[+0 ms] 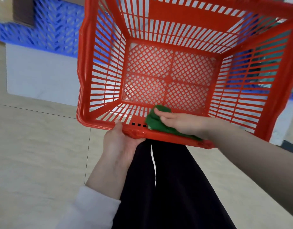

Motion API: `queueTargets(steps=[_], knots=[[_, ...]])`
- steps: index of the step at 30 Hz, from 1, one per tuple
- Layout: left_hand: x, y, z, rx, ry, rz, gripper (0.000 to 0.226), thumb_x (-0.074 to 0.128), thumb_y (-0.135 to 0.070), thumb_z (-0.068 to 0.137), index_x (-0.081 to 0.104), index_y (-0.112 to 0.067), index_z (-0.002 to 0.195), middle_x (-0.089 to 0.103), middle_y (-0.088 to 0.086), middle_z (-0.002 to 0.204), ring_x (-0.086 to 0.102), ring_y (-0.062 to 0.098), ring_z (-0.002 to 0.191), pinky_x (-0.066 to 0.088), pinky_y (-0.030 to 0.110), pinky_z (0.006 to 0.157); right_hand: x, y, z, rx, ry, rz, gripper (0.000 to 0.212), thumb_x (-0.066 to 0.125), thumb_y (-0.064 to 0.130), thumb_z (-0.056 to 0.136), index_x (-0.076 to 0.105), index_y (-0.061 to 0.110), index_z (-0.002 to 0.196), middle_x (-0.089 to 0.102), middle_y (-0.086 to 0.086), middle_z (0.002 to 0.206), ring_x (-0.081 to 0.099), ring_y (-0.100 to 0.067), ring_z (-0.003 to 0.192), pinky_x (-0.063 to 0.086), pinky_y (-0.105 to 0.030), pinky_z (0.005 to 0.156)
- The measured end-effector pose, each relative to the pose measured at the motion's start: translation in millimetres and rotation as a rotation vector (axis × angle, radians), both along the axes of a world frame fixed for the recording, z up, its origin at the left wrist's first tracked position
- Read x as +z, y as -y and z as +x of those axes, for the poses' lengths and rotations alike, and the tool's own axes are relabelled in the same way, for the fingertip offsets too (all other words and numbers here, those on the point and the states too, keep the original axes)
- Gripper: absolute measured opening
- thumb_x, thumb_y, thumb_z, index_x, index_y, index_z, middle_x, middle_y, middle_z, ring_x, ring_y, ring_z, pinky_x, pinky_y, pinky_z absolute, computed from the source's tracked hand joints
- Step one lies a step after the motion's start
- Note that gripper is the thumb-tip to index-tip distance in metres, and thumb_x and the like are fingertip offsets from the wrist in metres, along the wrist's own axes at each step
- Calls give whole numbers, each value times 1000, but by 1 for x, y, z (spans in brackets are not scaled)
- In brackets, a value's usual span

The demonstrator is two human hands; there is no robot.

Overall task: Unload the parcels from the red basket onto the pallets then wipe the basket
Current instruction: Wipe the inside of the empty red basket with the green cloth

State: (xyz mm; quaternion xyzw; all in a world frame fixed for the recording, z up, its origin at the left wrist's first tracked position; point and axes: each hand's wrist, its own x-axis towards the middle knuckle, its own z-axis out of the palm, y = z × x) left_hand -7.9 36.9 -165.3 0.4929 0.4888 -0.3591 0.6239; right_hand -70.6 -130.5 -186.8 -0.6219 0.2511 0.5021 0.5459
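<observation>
Red plastic is filling most of the head view: the red basket (82, 66) is being held up off the floor and tipped toward the person, its near rim sitting just above the lap. No parcels are lying inside it, so the unloading looks finished and the wiping step is the one in hand. The left hand (119, 142) is gripping the near rim at its left end, thumb hooking over the inside edge, the other fingers hidden beneath. The right hand (180, 123) is pressing a bunched green cloth (155, 120) against the inside of the near wall, fingers lying fairly straight over it rather than clenching. Judging by this, the next move is calling for sweeping the cloth along the slatted walls and down onto the floor of the basket while the other hand is steadying it. The walls are showing as stiff, glossy vertical slats with a solid band higher up; the bottom is a diamond lattice, likely to be snagging soft, fuzzy fabric. Beyond, blue pallets (48, 30) with an open moulded grid are standing on pale tiled flooring (35, 146), a blurred cardboard parcel (3, 10) resting on top.
</observation>
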Motion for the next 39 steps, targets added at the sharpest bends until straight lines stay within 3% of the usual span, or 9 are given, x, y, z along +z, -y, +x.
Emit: queueTargets(steps=[4, 10, 14, 19, 24, 30, 33, 37, 39], knots=[[-3, 2, 0, 13, 2, 16, 19, 36, -23, 99, 53, -16, 94, 69, 8, 94, 67, 28, 85, 48, 67, 69, -7, -17, 10, 76, 120, 34, 45, 24, 37, 100, 20, 33, 144, 15, 6, 155, 14, -11, 141, 5, -9, 95], [-1, 3, 1, 32, -19, 36, 15, 39, -25, 98, 50, -17, 91, 63, 7, 103, 61, 31, 88, 36, 76, 83, 10, 47, -54, 304, -115, -197, 44, 23, 38, 99, 23, 33, 143, 21, -1, 154, 24, -20, 139, 15, -29, 111], [0, 6, 1, 51, -2, 40, 18, 37, -25, 99, 49, -17, 88, 62, 8, 101, 61, 30, 86, 38, 75, 81, 22, 63, -75, 202, -219, -252, 46, 26, 44, 97, 22, 36, 143, 25, 0, 152, 27, -22, 136, 19, -35, 110], [-2, 7, -1, 13, 1, 58, 18, 36, -26, 99, 49, -18, 88, 62, 5, 97, 61, 28, 84, 41, 72, 77, 12, 28, -35, -26, -47, -83, 45, 35, 44, 96, 22, 50, 138, 18, 9, 154, 20, -17, 139, 15, -28, 104], [-3, 9, 0, 17, -14, 36, 23, 28, -25, 101, 47, -13, 96, 57, 7, 91, 54, 28, 99, 39, 71, 79, -8, -23, 15, 103, 184, 46, 46, 35, 39, 97, 23, 42, 141, 14, -2, 156, 12, -20, 143, 5, -26, 110], [2, 11, 2, 40, -21, 46, 21, 33, -24, 100, 48, -15, 89, 61, 7, 95, 60, 29, 84, 39, 73, 80, 2, 31, -26, 250, 27, -30, 44, 37, 39, 96, 29, 41, 139, 20, 5, 154, 22, -16, 139, 13, -28, 109], [4, 12, 1, 50, -27, 27, 22, 32, -25, 100, 49, -14, 91, 61, 12, 103, 60, 31, 92, 41, 72, 84, 14, 25, -29, 200, 95, 9, 47, 43, 39, 94, 29, 45, 138, 23, 9, 152, 25, -12, 137, 14, -21, 104], [5, 14, 1, 70, -62, -28, 36, 26, -28, 101, 44, -4, 122, 55, 19, 119, 58, 38, 104, 44, 64, 88, 10, -20, 6, 96, 300, 62, 49, 45, 28, 95, 28, 36, 141, 21, 10, 153, 21, -5, 137, 10, -12, 104], [5, 14, 1, 30, -62, -32, 41, 23, -29, 101, 38, -3, 130, 54, 17, 105, 57, 37, 103, 47, 61, 75, 5, -33, 19, 34, 315, 81, 46, 40, 21, 97, 30, 30, 141, 20, 6, 154, 20, -6, 137, 9, -5, 99]])
